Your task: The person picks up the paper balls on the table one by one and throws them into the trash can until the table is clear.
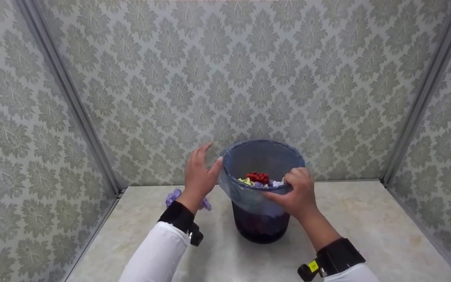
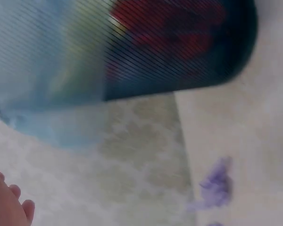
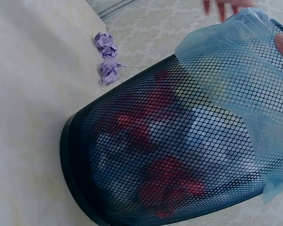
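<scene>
A dark mesh wastebasket [image 1: 260, 227] stands on the table, its rim covered by a thin blue plastic liner [image 1: 245, 197] folded down outside. Crumpled red paper [image 1: 257, 178] lies inside with yellow, purple and white pieces. My right hand [image 1: 302, 192] grips the near right part of the rim, thumb outside over the liner. On the left, my left hand [image 1: 202, 172] is raised at the rim with fingers extended; its thumb is at the liner's edge, and whether it touches cannot be told. More red and white paper [image 3: 165, 183] shows through the mesh in the right wrist view.
Two crumpled purple papers [image 3: 106, 44] lie on the table left of the wastebasket, partly behind my left wrist in the head view. The pale table [image 1: 350, 219] meets a patterned back wall [image 1: 241, 78], with patterned side panels [image 1: 10, 156] at left and right.
</scene>
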Motion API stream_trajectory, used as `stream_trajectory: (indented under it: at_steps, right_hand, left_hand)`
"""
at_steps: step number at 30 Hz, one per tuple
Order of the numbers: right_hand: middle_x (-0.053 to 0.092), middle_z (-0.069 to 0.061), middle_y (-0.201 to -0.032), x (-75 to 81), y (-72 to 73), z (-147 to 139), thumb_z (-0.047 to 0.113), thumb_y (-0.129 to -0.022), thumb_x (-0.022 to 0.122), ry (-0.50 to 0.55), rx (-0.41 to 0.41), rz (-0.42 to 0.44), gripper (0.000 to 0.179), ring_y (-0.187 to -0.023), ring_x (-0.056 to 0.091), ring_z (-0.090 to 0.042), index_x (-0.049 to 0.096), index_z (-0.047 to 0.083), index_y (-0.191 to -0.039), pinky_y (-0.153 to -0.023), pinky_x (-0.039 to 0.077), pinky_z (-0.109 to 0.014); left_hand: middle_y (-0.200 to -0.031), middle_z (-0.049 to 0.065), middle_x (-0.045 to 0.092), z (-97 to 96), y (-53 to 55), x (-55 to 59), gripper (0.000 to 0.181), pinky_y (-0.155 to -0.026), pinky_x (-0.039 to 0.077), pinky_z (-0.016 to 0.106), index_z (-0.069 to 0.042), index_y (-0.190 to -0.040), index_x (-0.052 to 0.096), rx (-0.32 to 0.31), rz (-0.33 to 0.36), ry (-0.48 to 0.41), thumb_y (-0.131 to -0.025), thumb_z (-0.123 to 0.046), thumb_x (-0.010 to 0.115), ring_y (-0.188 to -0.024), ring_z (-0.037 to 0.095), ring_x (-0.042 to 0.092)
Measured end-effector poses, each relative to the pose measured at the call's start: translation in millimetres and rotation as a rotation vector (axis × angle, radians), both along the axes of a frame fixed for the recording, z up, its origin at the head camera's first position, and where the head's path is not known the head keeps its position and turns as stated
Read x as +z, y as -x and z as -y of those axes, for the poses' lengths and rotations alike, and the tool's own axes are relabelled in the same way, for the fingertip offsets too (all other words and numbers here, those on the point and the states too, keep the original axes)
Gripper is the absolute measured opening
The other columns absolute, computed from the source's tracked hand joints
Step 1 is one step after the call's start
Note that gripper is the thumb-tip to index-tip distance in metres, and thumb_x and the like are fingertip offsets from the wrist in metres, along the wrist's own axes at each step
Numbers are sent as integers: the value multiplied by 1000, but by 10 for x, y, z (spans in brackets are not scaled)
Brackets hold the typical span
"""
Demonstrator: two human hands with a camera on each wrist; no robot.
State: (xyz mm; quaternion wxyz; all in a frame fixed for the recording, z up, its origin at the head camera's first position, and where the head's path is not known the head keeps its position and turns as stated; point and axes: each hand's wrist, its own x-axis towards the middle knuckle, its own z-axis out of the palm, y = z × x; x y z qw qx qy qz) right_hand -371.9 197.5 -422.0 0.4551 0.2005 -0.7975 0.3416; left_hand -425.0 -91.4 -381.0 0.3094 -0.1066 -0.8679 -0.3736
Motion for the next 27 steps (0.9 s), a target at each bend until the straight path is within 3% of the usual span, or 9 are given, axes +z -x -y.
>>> stream_trajectory:
  at_steps: [5, 8, 11, 15, 20, 27]
  right_hand:
    - [38, 1, -66, -8, -12, 13, 58, -57, 93, 1, 2, 3, 70, -77, 41, -17, 41, 12, -61, -73, 27, -35]
    - [37, 1, -66, -5, -20, 18, 59, -57, 93, -1, 0, 2, 70, -76, 41, -17, 41, 11, -61, -74, 27, -36]
    - [36, 1, -65, 7, -26, 19, 59, -57, 93, 2, 0, 4, 70, -76, 41, -16, 41, 11, -61, -74, 26, -36]
    - [35, 2, -65, 26, -23, 9, 57, -56, 94, 8, -4, 18, 70, -77, 41, -16, 42, 11, -61, -75, 26, -36]
    - [37, 2, -65, 17, -14, 10, 57, -57, 94, 8, -6, 29, 69, -77, 41, -15, 43, 12, -61, -74, 26, -36]
    - [37, 2, -65, -17, -1, 17, 61, -58, 93, -3, -13, 16, 69, -76, 41, -14, 43, 12, -61, -73, 27, -35]
  left_hand:
    - [-137, 12, 62, 248, 110, -445, 51, -107, 44, 57, -15, -138, 62, 72, 118, 67, -95, -40, 68, -129, 38, 57]
    - [-137, 13, 63, 342, 123, -700, 52, -104, 46, 57, -14, -137, 63, 98, 195, 111, -91, -39, 71, -127, 40, 58]
    - [-138, 14, 62, 398, 121, -907, 55, -101, 47, 58, -14, -137, 63, 120, 264, 169, -88, -38, 73, -125, 42, 59]
    - [-138, 14, 61, 433, 165, -1142, 55, -100, 46, 61, -14, -137, 64, 152, 305, 242, -86, -34, 73, -123, 45, 58]
    - [-146, 16, 57, 437, 200, -1358, 55, -99, 44, 67, -15, -138, 63, 178, 354, 336, -86, -30, 70, -126, 48, 55]
    - [-159, 15, 46, 423, 214, -1468, 60, -104, 37, 71, -11, -146, 56, 157, 472, 449, -89, -28, 66, -137, 49, 46]
